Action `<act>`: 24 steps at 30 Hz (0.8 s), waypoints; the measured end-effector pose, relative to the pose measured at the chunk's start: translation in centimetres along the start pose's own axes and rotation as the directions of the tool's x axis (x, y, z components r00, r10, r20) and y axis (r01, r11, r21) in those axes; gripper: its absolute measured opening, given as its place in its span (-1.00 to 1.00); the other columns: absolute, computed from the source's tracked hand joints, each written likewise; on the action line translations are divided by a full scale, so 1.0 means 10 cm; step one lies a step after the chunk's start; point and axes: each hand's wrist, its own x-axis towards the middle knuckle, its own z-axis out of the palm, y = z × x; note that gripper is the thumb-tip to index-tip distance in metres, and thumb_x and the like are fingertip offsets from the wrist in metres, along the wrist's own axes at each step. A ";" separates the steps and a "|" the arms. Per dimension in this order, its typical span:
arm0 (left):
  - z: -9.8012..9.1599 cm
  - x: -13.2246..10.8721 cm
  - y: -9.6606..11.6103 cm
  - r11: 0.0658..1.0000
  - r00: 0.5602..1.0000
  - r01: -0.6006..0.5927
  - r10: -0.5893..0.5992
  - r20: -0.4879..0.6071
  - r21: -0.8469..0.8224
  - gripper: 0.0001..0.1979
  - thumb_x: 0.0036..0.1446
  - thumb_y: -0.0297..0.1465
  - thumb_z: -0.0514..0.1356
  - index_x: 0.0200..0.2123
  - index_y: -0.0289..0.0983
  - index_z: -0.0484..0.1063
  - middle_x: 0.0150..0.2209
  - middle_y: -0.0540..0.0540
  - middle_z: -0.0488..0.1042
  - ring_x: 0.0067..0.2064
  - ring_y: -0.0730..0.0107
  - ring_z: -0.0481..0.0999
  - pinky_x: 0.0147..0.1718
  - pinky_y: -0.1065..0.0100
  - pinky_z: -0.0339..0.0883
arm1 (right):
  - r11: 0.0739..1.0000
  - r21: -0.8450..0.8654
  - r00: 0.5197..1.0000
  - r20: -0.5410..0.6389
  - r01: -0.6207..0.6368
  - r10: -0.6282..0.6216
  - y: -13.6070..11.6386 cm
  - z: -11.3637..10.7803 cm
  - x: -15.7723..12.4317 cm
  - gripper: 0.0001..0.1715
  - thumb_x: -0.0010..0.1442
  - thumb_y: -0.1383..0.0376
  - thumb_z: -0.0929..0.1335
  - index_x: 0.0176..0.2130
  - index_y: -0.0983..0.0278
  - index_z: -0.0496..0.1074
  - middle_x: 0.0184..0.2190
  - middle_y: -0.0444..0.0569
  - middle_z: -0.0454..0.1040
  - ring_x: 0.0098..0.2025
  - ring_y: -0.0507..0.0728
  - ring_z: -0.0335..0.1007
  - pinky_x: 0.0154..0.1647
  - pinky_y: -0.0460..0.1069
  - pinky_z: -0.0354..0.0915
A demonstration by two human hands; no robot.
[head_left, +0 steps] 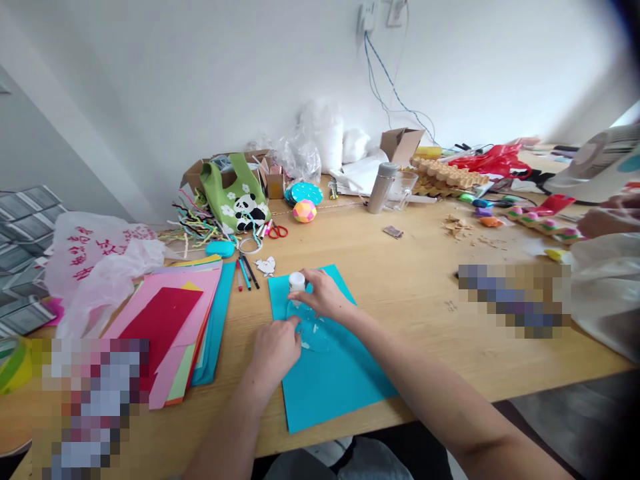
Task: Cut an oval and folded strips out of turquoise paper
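Note:
A bright blue sheet of paper (330, 393) lies on the table in front of me. On its upper half is a shiny oval patch (316, 339) with small white spots; whether it is a separate piece or a wet area I cannot tell. My right hand (323, 292) has its fingers closed around a small white cylinder (297, 281), upright near the sheet's top edge. My left hand (277, 347) rests at the sheet's left side, fingers curled and a fingertip touching the oval's edge. Its other fingertips are hidden, so anything in them cannot be seen.
Left of the sheet lie pens (245, 272), a white paper scrap (266, 267) and stacked coloured paper (163, 320). Behind are red-handled scissors (278, 230), a panda bag (235, 200), a patterned ball (305, 211) and a flask (383, 189). Another person's hand (607, 217) is at right.

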 end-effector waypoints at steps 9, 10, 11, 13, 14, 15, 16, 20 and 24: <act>0.06 -0.13 0.22 0.985 0.984 -0.172 0.172 -0.037 0.002 -0.73 0.19 -0.44 0.01 -0.11 -0.19 0.44 -0.26 -0.16 0.59 -0.21 0.14 0.59 -0.30 0.26 0.35 | 1.000 -0.021 1.000 -0.027 0.000 -0.001 0.10 -0.01 0.02 -0.72 0.16 0.13 0.41 -0.37 0.23 0.30 -0.42 -0.12 0.44 -0.33 0.08 0.35 -0.22 -0.03 0.14; 0.07 -0.14 0.25 0.980 0.980 -0.200 0.200 -0.022 0.004 -0.75 0.19 -0.44 0.01 -0.15 -0.21 0.44 -0.27 -0.17 0.59 -0.22 0.14 0.59 -0.30 0.25 0.36 | 1.000 -0.020 1.000 -0.027 0.004 -0.005 0.09 -0.01 0.01 -0.72 0.15 0.13 0.42 -0.37 0.23 0.30 -0.41 -0.12 0.45 -0.32 0.08 0.35 -0.21 -0.03 0.14; 0.08 -0.16 0.28 0.976 0.976 -0.217 0.217 -0.010 0.011 -0.76 0.19 -0.43 0.01 -0.18 -0.23 0.45 -0.28 -0.18 0.59 -0.23 0.13 0.59 -0.30 0.24 0.36 | 1.000 -0.017 1.000 -0.026 0.007 -0.008 0.07 0.00 -0.01 -0.72 0.14 0.14 0.43 -0.37 0.23 0.30 -0.42 -0.13 0.45 -0.32 0.08 0.35 -0.20 -0.03 0.14; 0.09 -0.17 0.31 0.973 0.973 -0.229 0.229 0.000 0.027 -0.77 0.18 -0.43 0.01 -0.20 -0.25 0.44 -0.30 -0.20 0.58 -0.25 0.10 0.59 -0.33 0.23 0.37 | 1.000 0.003 1.000 0.000 0.020 -0.020 0.01 0.00 -0.05 -0.70 0.12 0.13 0.45 -0.38 0.24 0.31 -0.43 -0.15 0.44 -0.33 0.07 0.35 -0.21 -0.05 0.15; 0.09 -0.18 0.32 0.973 0.973 -0.230 0.230 0.002 0.032 -0.77 0.18 -0.43 0.01 -0.19 -0.25 0.44 -0.31 -0.21 0.58 -0.26 0.09 0.59 -0.34 0.22 0.37 | 0.999 0.019 0.999 0.029 0.035 -0.036 -0.01 0.01 -0.07 -0.70 0.11 0.13 0.45 -0.39 0.24 0.31 -0.43 -0.16 0.44 -0.33 0.06 0.35 -0.21 -0.05 0.15; 0.09 -0.18 0.32 0.972 0.973 -0.231 0.231 0.001 0.034 -0.77 0.18 -0.43 0.01 -0.18 -0.25 0.43 -0.31 -0.21 0.58 -0.26 0.09 0.59 -0.34 0.22 0.37 | 0.998 0.035 0.997 0.059 0.053 -0.055 -0.04 0.01 -0.08 -0.70 0.11 0.13 0.46 -0.39 0.24 0.32 -0.43 -0.16 0.44 -0.33 0.06 0.35 -0.20 -0.06 0.15; 0.09 -0.18 0.32 0.972 0.973 -0.232 0.232 0.001 0.036 -0.76 0.18 -0.43 0.01 -0.16 -0.25 0.43 -0.31 -0.21 0.58 -0.26 0.09 0.59 -0.34 0.22 0.38 | 0.997 0.044 0.994 0.081 0.065 -0.068 -0.06 0.01 -0.08 -0.70 0.10 0.13 0.46 -0.39 0.24 0.32 -0.43 -0.16 0.44 -0.32 0.06 0.35 -0.20 -0.06 0.15; 0.08 -0.20 0.33 0.970 0.972 -0.233 0.234 -0.006 0.066 -0.76 0.16 -0.45 0.02 -0.15 -0.27 0.42 -0.36 -0.22 0.58 -0.29 0.06 0.60 -0.37 0.20 0.39 | 0.999 0.025 0.997 0.068 0.043 -0.045 -0.09 0.02 -0.04 -0.70 0.11 0.15 0.46 -0.40 0.26 0.31 -0.43 -0.14 0.43 -0.34 0.07 0.34 -0.22 -0.05 0.14; 0.08 -0.23 0.34 0.964 0.967 -0.252 0.254 -0.012 0.089 -0.70 0.14 -0.50 0.03 -0.07 -0.29 0.40 -0.41 -0.22 0.57 -0.35 0.04 0.60 -0.42 0.20 0.39 | 0.990 0.070 0.981 0.142 0.121 -0.130 -0.10 0.05 -0.03 -0.70 0.10 0.14 0.46 -0.39 0.25 0.33 -0.43 -0.14 0.44 -0.33 0.07 0.35 -0.23 -0.06 0.15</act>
